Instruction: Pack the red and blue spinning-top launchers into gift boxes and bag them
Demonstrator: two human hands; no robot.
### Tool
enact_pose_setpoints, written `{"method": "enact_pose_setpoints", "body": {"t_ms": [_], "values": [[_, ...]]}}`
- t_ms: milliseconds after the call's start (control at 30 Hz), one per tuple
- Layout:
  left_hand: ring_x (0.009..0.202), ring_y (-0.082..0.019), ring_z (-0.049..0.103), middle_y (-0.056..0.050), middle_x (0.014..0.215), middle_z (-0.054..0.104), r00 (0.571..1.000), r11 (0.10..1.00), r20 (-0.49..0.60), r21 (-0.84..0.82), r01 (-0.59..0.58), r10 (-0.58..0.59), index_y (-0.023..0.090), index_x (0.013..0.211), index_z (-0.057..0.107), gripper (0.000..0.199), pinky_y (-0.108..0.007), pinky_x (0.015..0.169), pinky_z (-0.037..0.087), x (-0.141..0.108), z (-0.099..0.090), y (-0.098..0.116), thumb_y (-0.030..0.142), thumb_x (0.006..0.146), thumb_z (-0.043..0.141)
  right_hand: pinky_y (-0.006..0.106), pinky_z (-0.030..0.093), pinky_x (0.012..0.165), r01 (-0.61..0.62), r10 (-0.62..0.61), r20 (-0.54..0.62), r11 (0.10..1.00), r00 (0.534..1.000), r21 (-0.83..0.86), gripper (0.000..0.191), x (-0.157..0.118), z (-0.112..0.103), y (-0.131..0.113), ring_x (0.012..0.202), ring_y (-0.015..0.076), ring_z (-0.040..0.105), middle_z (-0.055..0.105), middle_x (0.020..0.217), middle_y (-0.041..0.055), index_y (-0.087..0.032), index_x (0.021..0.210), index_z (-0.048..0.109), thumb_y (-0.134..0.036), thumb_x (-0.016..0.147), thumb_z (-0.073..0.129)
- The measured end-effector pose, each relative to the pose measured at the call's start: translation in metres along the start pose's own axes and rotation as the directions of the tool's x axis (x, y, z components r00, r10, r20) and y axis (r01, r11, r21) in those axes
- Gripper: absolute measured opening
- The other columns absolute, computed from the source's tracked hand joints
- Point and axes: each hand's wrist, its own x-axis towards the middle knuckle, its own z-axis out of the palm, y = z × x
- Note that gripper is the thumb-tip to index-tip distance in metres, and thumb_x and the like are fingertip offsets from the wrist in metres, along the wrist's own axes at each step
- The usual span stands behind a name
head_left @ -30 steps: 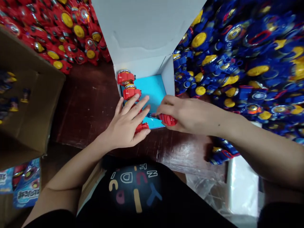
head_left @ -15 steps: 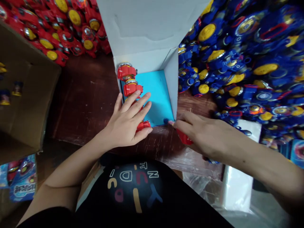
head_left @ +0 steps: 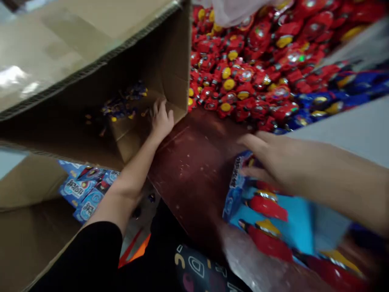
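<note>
Moved: left hand [head_left: 161, 118], off the red toys [head_left: 269, 206], into the cardboard box [head_left: 178, 61]; grip hidden, cannot tell. Small figures [head_left: 123, 106]: just left of it; best pinched singly, low, clear of the intervening wall. Right hand [head_left: 269, 156]: above blue-floored box [head_left: 300, 215], fingers parted, hold blurred. Red pile [head_left: 243, 77]: beyond both hands; counter [head_left: 191, 166] between.

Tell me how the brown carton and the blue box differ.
The brown carton shows bare cardboard; the blue box bears printed lettering. The brown carton looks bigger than the blue box. The brown carton holds small dark-and-yellow pieces; the blue box holds red toys. Both are open.
</note>
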Motion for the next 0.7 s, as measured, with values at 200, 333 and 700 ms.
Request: {"method": "enact_pose_setpoints", "body": {"t_ms": [200, 333, 700], "values": [[0.157, -0.039, 0.035, -0.026, 0.160, 0.050, 0.910, 0.908, -0.057, 0.072, 0.413, -0.410, 0.009, 0.156, 0.054, 0.058, -0.059, 0.129, 0.027, 0.072, -0.001, -0.074, 0.019, 0.099, 0.060, 0.054, 0.046, 0.109, -0.255, 0.273, 0.055, 0.941, 0.960, -0.220, 0.054, 0.240, 0.010, -0.008, 0.148, 0.0395, 0.045, 0.052, 0.157, 0.0284, -0.008, 0.151, 0.054, -0.015, 0.107, 0.024], [0.150, -0.045, 0.039, -0.029, 0.146, 0.059, 0.912, 0.911, -0.057, 0.049, 0.410, -0.407, 0.010, 0.117, 0.077, 0.026, -0.064, 0.123, 0.029, 0.060, 0.001, -0.081, 0.021, 0.098, 0.063, 0.050, 0.047, 0.106, -0.276, 0.301, 0.088, 0.936, 0.950, -0.218, 0.050, 0.263, 0.040, 0.012, 0.143, 0.0366, 0.051, 0.059, 0.150, 0.0277, -0.009, 0.145, 0.060, -0.013, 0.106, 0.028], [0.103, -0.018, 0.066, -0.007, 0.115, 0.070, 0.986, 0.783, 0.159, -0.620, 0.056, 0.055, 0.023, 0.121, 0.071, 0.028, -0.030, 0.096, 0.055, -0.066, -0.016, -0.002, 0.028, 0.093, 0.078, 0.054, 0.053, 0.109, -0.186, 0.187, -0.007, 0.980, 0.982, 0.073, 0.065, 0.150, -0.018, -0.011, 0.128, 0.0390, 0.063, 0.057, 0.143, 0.0218, -0.019, 0.161, 0.053, -0.040, 0.101, 0.063]]}}
